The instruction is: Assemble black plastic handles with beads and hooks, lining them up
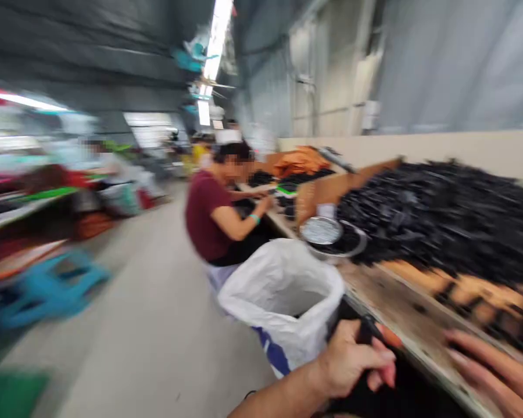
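Just right of centre, near the lower edge of the frame, a small black piece point(368, 328) sits in the left hand point(357, 357), whose fingers are curled closed around it. An orange patch point(390, 335) shows beside the piece; blur hides whether the two are joined. The right hand point(492, 366), at the lower right corner, is loosely open, its fingers extended over the wooden table point(387, 293); no object is visible in it, and contact with the tabletop cannot be told.

Above the right hand, a large heap of black strips point(440, 215) covers the right side of the frame, bordered at its left by a brown board point(311, 200). Near the foot of that board are a round silver dish point(320, 230) and a pale basin point(358, 247) with dark contents. Left of the table edge, at lower centre, stands a white sack point(253, 302), its mouth wide open.

Beyond the sack, a seated co-worker point(207, 215) in a dark red top bends toward the table, a green band point(255, 218) at one wrist. Orange cloth point(303, 159) lies farther back. At lower left, a blurred blue stool point(52, 284) stands across the grey floor point(131, 325).
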A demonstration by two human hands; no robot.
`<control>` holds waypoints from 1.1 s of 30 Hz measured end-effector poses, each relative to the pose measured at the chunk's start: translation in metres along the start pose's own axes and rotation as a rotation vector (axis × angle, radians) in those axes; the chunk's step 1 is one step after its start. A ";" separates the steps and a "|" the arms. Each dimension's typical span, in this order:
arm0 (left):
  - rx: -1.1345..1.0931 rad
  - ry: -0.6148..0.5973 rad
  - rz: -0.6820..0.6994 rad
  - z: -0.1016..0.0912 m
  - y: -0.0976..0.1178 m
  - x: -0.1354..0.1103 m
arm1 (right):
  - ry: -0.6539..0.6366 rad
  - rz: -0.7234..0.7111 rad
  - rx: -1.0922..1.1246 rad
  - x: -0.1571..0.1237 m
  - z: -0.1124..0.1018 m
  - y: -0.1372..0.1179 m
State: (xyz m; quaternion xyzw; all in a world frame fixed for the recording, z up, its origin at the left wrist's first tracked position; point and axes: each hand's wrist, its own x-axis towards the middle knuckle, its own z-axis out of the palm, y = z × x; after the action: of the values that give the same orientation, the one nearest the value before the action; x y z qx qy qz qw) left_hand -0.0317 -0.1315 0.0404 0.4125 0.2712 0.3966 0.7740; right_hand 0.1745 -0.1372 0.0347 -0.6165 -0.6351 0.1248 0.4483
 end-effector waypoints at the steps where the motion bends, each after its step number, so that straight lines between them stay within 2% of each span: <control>1: 0.053 -0.001 -0.022 0.005 -0.007 0.010 | 0.017 0.090 0.007 -0.012 -0.014 0.007; 3: 0.185 -0.045 -0.052 0.014 -0.022 0.030 | 0.004 0.294 0.251 -0.034 -0.030 0.015; 5: 0.311 -0.146 -0.074 0.023 -0.037 0.051 | 0.090 0.412 0.438 -0.050 -0.035 0.020; 8: 0.475 -0.326 -0.064 0.038 -0.061 0.071 | 0.233 0.430 0.705 -0.068 -0.035 0.026; 10: 0.569 -0.415 -0.036 0.049 -0.073 0.077 | 0.282 0.415 0.803 -0.080 -0.034 0.026; 13: 0.652 -0.484 -0.006 0.062 -0.082 0.080 | 0.314 0.407 0.800 -0.092 -0.038 0.024; 20: 0.738 -0.513 0.086 0.078 -0.085 0.080 | 0.317 0.425 0.671 -0.098 -0.042 0.025; 24: 0.816 -0.475 0.125 0.081 -0.085 0.077 | 0.333 0.445 0.731 -0.102 -0.032 0.031; 29: 0.976 -0.434 0.210 0.082 -0.092 0.071 | 0.372 0.401 0.885 -0.106 -0.025 0.034; 31: 1.076 -0.400 0.262 0.081 -0.097 0.069 | 0.410 0.385 0.794 -0.108 -0.026 0.030; 33: 1.184 -0.373 0.335 0.081 -0.101 0.068 | 0.489 0.322 0.576 -0.109 -0.028 0.026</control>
State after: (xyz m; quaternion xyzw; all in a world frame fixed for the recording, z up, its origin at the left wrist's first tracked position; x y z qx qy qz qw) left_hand 0.1049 -0.1434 -0.0107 0.8687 0.2368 0.2167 0.3771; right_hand 0.1946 -0.2405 -0.0133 -0.5686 -0.3444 0.2161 0.7151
